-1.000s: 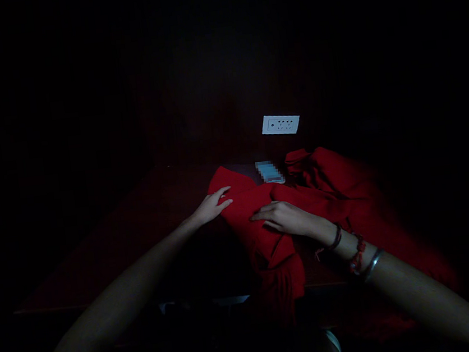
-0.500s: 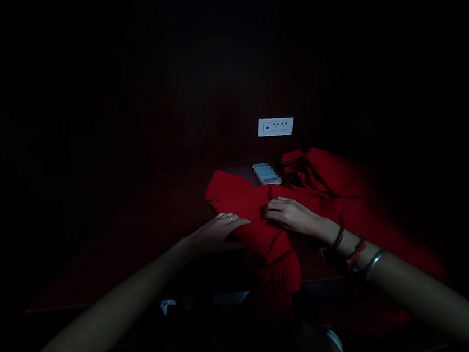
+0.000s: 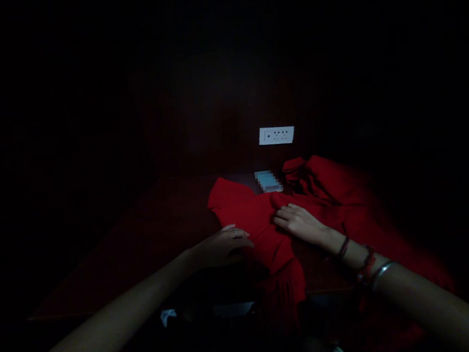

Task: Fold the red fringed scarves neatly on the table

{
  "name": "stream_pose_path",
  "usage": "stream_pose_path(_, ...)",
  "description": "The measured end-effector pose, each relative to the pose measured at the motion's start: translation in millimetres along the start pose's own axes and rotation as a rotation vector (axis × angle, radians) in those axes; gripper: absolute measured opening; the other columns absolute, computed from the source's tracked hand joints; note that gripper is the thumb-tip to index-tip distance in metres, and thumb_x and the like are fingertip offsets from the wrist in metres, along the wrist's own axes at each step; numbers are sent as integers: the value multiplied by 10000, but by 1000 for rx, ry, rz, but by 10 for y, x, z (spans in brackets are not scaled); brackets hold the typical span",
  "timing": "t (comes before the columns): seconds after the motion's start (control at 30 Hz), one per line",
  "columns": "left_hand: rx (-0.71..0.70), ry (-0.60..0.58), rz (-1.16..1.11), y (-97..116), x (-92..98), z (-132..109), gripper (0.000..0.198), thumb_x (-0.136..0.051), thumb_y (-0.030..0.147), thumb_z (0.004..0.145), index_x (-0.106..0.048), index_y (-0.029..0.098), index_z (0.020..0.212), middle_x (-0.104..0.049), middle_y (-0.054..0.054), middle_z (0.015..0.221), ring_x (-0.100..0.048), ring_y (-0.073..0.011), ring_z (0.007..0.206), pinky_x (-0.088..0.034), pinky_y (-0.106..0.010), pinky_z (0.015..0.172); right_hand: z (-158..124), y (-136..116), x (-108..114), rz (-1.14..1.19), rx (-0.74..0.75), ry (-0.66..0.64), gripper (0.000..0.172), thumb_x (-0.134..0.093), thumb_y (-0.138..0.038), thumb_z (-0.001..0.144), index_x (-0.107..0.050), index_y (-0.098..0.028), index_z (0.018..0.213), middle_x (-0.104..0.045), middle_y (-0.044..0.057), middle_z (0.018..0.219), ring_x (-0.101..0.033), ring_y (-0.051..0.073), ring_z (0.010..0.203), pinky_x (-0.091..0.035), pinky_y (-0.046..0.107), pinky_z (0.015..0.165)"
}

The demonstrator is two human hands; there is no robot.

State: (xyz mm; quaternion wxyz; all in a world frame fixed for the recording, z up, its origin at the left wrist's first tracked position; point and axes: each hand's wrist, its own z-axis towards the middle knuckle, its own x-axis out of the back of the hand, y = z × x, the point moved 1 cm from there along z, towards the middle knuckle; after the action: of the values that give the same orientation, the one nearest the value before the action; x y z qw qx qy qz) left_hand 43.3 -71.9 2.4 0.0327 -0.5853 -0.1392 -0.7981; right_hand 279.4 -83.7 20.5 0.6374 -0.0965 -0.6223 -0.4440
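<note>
A red scarf (image 3: 244,206) with a fringed end (image 3: 288,294) lies across the dark table, the fringe hanging over the front edge. My left hand (image 3: 225,245), with a ring on one finger, is closed on the scarf's left edge; its fingertips are partly lost in shadow. On the right, my right hand (image 3: 299,222) has its fingers curled into a fold in the middle of the cloth. More of the scarf is bunched up beyond my right forearm and trails off towards the lower right.
A phone-like flat object (image 3: 268,182), its face pixelated, lies on the table (image 3: 140,243) just behind the scarf. A white power socket (image 3: 276,135) is set in the dark back wall. Pale shapes (image 3: 168,317) show below the front edge. Deep shadow hides the surroundings.
My left fingers have drawn in from a flatter, spread pose at the scarf's edge. My right hand has shifted slightly right along the fold. The whole view has moved a little lower in frame.
</note>
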Motion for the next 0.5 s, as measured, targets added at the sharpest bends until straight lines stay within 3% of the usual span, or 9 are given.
stream_pose_path(0.17,38,7,-24,-20,44,-9,441,-524,395,718,-456,234,1123,-517,-61,1009,-456,-197,939,-314,-330,850,-141,13,-74,13,-87,-9,226,-374,-144,807,-538,-194,953,-536,79,940,-457,182,879,-322,324,769)
stream_pose_path(0.3,173,5,-124,-33,93,-39,362,-422,404,785,-468,247,1108,-501,-45,1055,-445,-190,979,-333,-304,843,-177,156,-121,-14,-362,-40,313,-399,-151,779,-470,-191,1080,-480,135,1091,-433,245,985,-350,356,746)
stream_pose_path(0.43,310,85,-203,-105,58,-46,366,-430,415,773,-482,228,1084,-530,-37,994,-465,-185,964,-332,-319,864,43,459,80,135,-594,-167,302,-399,-169,764,-483,-162,1054,-589,121,869,-547,229,782,-396,309,640)
stream_pose_path(0.5,384,239,-262,-155,100,-17,464,-445,401,761,-382,214,1181,-508,-56,1039,-452,-184,997,-329,-332,880,311,528,303,236,-659,4,282,-369,-143,764,-506,-158,1010,-592,105,898,-546,212,815,-399,291,673)
